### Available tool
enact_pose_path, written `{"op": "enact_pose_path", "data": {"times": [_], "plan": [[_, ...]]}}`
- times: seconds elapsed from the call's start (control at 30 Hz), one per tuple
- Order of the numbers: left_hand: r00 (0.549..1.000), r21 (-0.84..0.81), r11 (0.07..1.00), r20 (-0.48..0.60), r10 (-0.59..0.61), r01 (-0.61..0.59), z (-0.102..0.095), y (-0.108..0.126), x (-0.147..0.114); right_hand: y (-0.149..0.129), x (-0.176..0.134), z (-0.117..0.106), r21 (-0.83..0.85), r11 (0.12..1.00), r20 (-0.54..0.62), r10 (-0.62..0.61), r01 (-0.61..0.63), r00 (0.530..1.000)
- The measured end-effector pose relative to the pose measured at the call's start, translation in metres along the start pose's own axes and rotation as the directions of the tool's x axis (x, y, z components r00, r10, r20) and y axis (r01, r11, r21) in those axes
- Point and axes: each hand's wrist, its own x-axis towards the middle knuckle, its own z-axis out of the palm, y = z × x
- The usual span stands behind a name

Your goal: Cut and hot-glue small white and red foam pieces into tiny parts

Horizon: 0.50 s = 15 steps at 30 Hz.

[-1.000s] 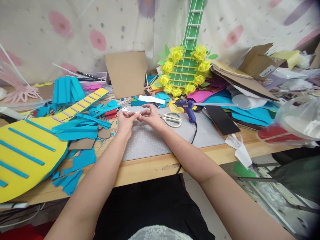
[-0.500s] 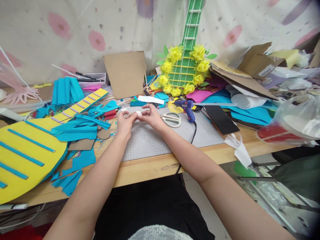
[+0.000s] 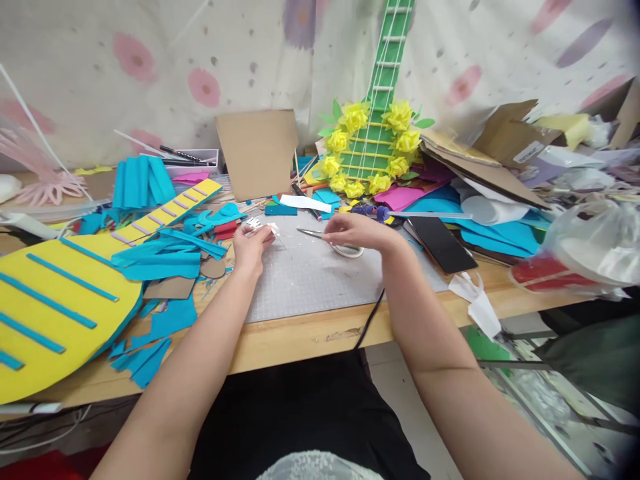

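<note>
My left hand (image 3: pixel 250 248) pinches a small white piece (image 3: pixel 273 229) between thumb and fingers over the left part of the grey cutting mat (image 3: pixel 295 287). White fringed bits (image 3: pixel 255 223) show just behind its fingers. Farther right, my right hand (image 3: pixel 353 231) is curled down over a pair of scissors (image 3: pixel 311 233), its fingertips at the pivot end of the handles. The blades point left toward my left hand. Part of the pale handle loops is covered by the hand. Behind the right wrist, a blue glue gun (image 3: pixel 381 213) is mostly hidden.
A yellow paper guitar (image 3: pixel 65 300) and blue scraps (image 3: pixel 160 260) cover the left side. A green guitar with yellow flowers (image 3: pixel 370 153) leans at the back beside a cardboard sheet (image 3: pixel 257 153). A phone (image 3: pixel 443 245) and a bagged red-and-white container (image 3: pixel 565 260) stand right.
My right hand has left the white piece and moved right onto the scissors. My left hand keeps the piece in nearly the same place. The view has shifted slightly.
</note>
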Motion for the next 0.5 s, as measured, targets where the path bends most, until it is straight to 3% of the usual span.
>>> {"op": "enact_pose_path", "data": {"times": [0.07,0.13,0.2,0.33,0.5], "plan": [[1.0,-0.024,1.0,0.0,-0.01,0.01,0.001,0.0,0.0,0.008,-0.013,-0.011,-0.06,0.995,0.016,0.085,-0.084,0.996],[1.0,-0.034,0.999,0.014,-0.02,0.02,0.002,0.0,-0.001,0.013,-0.017,-0.009,-0.057,0.991,-0.075,0.115,-0.12,0.99],[0.999,-0.023,0.999,0.042,-0.035,0.036,0.003,0.0,-0.003,0.012,-0.011,0.007,0.04,0.996,-0.162,0.089,-0.083,0.983],[0.993,0.022,0.998,0.101,-0.068,0.066,0.004,0.0,-0.009,-0.002,0.022,0.052,0.35,0.937,-0.188,0.072,-0.002,0.98],[0.99,0.061,0.995,0.12,-0.08,0.073,0.003,0.001,-0.009,-0.021,0.059,0.082,0.351,0.933,-0.261,0.016,0.079,0.965]]}}
